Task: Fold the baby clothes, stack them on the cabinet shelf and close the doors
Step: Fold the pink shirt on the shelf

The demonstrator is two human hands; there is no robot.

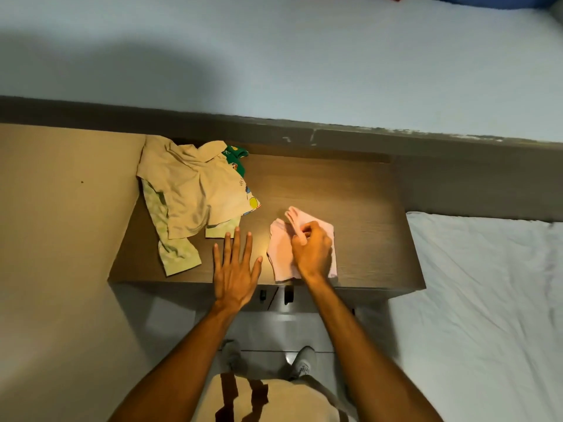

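Brown cabinet top [350, 190] against a pale wall [274, 56]; tan panel left of it, white bed [487, 300] right of it. On the cabinet top's left part, a loose pile of baby clothes [195, 196]: beige shirt over green-patterned pants. Left hand [234, 269] flat over the front edge, fingers spread, holding nothing. Right hand [313, 254] on the pink garment [281, 254], right of centre, fingers pinching a lifted fold. Bare wood behind and right of the garment.
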